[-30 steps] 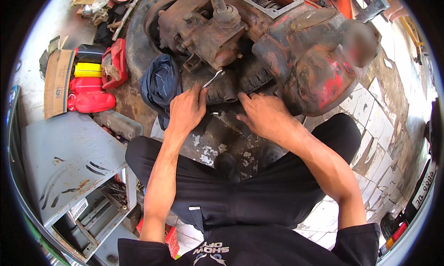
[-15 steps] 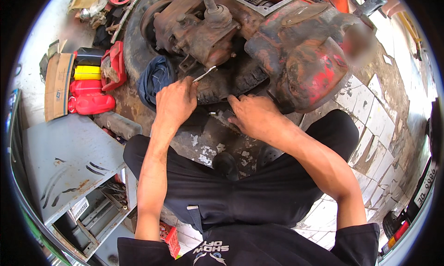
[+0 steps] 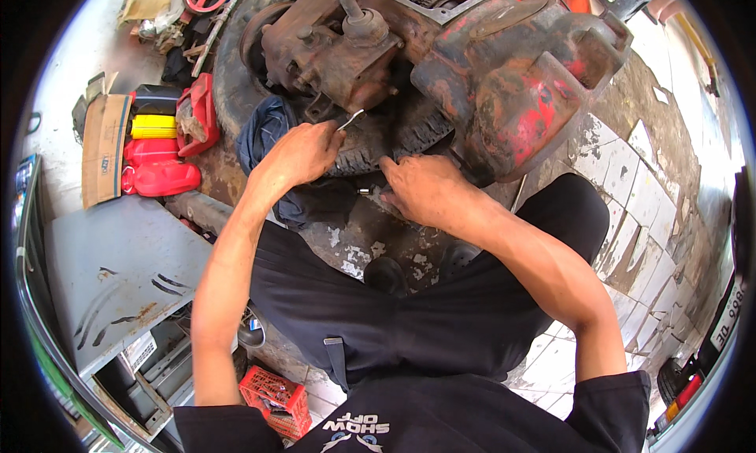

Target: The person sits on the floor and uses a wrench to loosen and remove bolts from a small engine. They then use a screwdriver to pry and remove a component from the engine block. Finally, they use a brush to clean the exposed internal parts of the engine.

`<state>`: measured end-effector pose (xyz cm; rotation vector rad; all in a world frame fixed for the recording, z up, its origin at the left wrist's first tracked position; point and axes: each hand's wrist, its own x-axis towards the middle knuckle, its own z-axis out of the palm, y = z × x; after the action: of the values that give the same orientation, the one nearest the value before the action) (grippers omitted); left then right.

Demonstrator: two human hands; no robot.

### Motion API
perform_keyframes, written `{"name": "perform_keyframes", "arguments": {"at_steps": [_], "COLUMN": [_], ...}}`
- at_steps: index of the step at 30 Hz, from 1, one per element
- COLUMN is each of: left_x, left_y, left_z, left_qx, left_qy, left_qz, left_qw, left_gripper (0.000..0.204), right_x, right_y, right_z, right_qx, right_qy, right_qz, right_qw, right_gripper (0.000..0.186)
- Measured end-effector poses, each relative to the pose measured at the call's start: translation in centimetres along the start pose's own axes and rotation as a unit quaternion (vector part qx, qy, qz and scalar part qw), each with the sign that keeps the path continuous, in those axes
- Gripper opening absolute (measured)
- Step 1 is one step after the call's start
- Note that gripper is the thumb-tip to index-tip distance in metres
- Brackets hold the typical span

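Note:
My left hand (image 3: pixel 305 152) is closed around a thin silver wrench (image 3: pixel 352 120), whose end sticks up past the fingers toward the rusty machine housing (image 3: pixel 339 55). To its right, my right hand (image 3: pixel 425 187) has its fingers curled low by the tyre tread (image 3: pixel 421 131). A small shiny metal cylinder (image 3: pixel 366 191) shows at its fingertips; what the fingers hold is mostly hidden. Dark blue cloth (image 3: pixel 268 126) lies beside my left wrist. A worn red and brown metal casing (image 3: pixel 516 110) bulges beyond my right hand.
Red containers (image 3: pixel 161 177), a yellow one (image 3: pixel 153 127) and a cardboard piece (image 3: pixel 105 150) stand at the left. Nearer lies a grey metal cabinet (image 3: pixel 118 272), with a red crate (image 3: pixel 276 402) by my left arm. Broken white tiles (image 3: pixel 622 193) cover the floor at right.
My left elbow has swung outward to the left, and the wrench shows less beyond my hand. The right hand has shifted slightly left and its fingers have drawn in toward the small metal cylinder.

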<state>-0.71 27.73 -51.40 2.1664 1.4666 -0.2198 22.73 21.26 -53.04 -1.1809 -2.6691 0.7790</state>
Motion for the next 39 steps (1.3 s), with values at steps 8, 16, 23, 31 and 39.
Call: {"name": "perform_keyframes", "arguments": {"at_steps": [8, 16, 23, 31, 39], "left_x": [0.1, 0.0, 1.8, 2.9, 2.5], "left_y": [1.7, 1.6, 0.0, 0.0, -0.6], "left_z": [1.7, 2.6, 8.7, 11.8, 11.3], "left_qx": [-0.004, -0.011, -0.097, -0.189, -0.222], "left_qy": [0.056, 0.103, 0.249, 0.312, 0.31], "left_qz": [-0.08, -0.066, -0.039, -0.011, 0.0], "left_qw": [0.995, 0.992, 0.963, 0.931, 0.924], "left_gripper": [0.04, 0.038, 0.033, 0.024, 0.03], "right_x": [0.6, 2.1, 3.2, 1.8, 1.7], "right_y": [0.1, 1.0, 1.3, 1.0, -0.3], "right_z": [-0.3, 1.6, 2.9, 3.4, 2.9], "right_qx": [0.022, 0.073, 0.137, 0.101, 0.023], "right_qy": [-0.025, 0.036, 0.047, 0.007, 0.0], "right_qz": [0.029, 0.13, 0.16, 0.143, 0.107], "right_qw": [0.999, 0.988, 0.976, 0.984, 0.994], "right_gripper": [0.038, 0.04, 0.045, 0.051, 0.047]}}
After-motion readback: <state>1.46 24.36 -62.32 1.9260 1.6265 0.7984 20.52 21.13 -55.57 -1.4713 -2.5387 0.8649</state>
